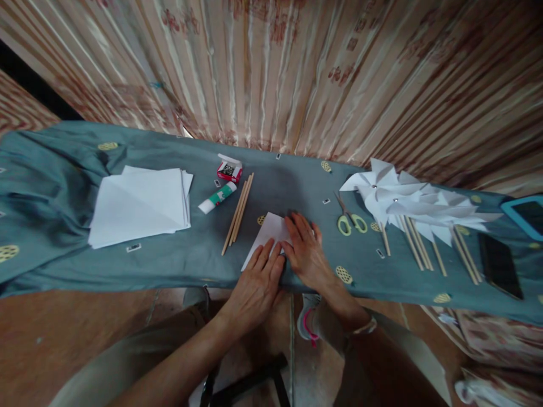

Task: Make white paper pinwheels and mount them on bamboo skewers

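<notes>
A white sheet of paper (268,233) lies folded near the front edge of the cloth-covered table (51,192). My left hand (257,285) rests flat on its lower part, fingers stretched out and together. My right hand (306,251) presses flat on the paper's right side, fingers extended toward the fold. Neither hand grips anything; both lie on the sheet.
A stack of white paper (139,204) lies at left. A glue stick (217,198), a small red box (229,169) and wooden sticks (238,212) sit behind the sheet. Green-handled scissors (350,219), finished paper pinwheels (418,206), a dark phone (499,264) and a tablet (526,215) lie at right.
</notes>
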Motion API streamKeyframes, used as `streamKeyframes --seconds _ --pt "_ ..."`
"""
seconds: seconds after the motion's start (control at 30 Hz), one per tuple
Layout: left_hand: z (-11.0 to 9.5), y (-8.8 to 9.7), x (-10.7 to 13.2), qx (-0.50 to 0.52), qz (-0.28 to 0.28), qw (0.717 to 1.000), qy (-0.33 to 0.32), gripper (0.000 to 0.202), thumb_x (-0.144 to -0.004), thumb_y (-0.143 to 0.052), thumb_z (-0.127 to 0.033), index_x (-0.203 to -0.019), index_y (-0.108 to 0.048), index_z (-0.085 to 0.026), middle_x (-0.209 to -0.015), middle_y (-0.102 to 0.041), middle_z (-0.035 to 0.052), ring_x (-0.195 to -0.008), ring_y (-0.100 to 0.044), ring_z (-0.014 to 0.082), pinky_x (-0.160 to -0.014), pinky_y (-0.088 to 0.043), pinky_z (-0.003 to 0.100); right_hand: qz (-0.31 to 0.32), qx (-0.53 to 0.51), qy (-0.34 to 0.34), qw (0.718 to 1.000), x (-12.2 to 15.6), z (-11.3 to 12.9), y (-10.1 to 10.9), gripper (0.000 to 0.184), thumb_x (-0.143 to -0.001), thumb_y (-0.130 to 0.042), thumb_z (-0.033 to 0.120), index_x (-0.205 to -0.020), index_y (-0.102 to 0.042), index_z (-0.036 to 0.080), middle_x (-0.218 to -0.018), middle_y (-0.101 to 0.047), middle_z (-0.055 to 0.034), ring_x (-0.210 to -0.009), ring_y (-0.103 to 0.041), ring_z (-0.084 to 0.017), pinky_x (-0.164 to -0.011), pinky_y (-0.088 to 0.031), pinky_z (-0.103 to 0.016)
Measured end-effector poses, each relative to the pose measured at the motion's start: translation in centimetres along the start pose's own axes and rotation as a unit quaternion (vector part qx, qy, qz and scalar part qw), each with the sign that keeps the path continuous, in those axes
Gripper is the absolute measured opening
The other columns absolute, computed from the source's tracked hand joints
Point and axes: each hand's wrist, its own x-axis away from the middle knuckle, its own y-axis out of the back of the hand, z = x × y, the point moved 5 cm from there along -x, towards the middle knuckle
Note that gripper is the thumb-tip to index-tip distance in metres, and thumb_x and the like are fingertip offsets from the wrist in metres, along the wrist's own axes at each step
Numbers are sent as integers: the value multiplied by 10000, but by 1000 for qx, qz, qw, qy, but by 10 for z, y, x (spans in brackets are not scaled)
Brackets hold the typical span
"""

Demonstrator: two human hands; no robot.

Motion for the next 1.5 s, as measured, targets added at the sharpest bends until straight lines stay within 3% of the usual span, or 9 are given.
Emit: streamKeyframes --seconds 0.3,0.57,0.87,1.13,1.27,1.5 --pt "0 0 0 -6 23 1000 7 632 -839 -588 -230 -1374 -333 -12 -1471 -370 252 -1411 -238 372 -1125 -299 536 15 -2 -10 1000 -1 -5 6 570 -961 -357 386 -1462 -277 124 -1507 -329 -203 -1421 -247 -289 -1109 -217 -536" --pt "2 -2 1 -23 34 999 6 645 -862 -571 -282 -1410 -323 -50 -1500 -344 212 -1422 -222 364 -1123 -268 518 -25 17 -104 994 5 -60 15 634 -958 -328 481 -1478 -239 129 -1502 -314 -235 -1418 -251 -311 -1083 -237 -571" --pt "5 8 -10 -13 40 999 22 621 -837 -608 -296 -1369 -388 -63 -1412 -462 187 -1315 -394 307 -1072 -313 459 -29 25 -98 994 5 -65 14 625 -956 -345 468 -1470 -261 122 -1486 -329 -246 -1407 -272 -316 -1077 -260 -553" --pt "15 16 23 -46 14 999 4 465 -865 -519 -189 -1316 -462 -92 -1364 -522 161 -1272 -458 284 -1036 -369 439 -22 16 -100 995 6 -68 15 610 -951 -362 457 -1460 -291 128 -1484 -334 -237 -1400 -284 -316 -1079 -262 -549" --pt "19 33 38 -53 -39 998 4 379 -849 -550 -141 -1225 -537 -93 -1202 -620 131 -1110 -543 264 -962 -420 433 -29 20 -98 995 8 -75 17 603 -948 -368 448 -1467 -279 153 -1490 -330 -221 -1400 -281 -316 -1074 -265 -561" --pt "27 56 44 -52 -39 997 41 208 -890 -522 -183 -1055 -639 -133 -1010 -671 83 -954 -555 248 -811 -440 401 -32 36 -112 993 12 -89 20 591 -942 -378 428 -1448 -319 128 -1469 -363 -233 -1398 -283 -332 -1064 -283 -565"
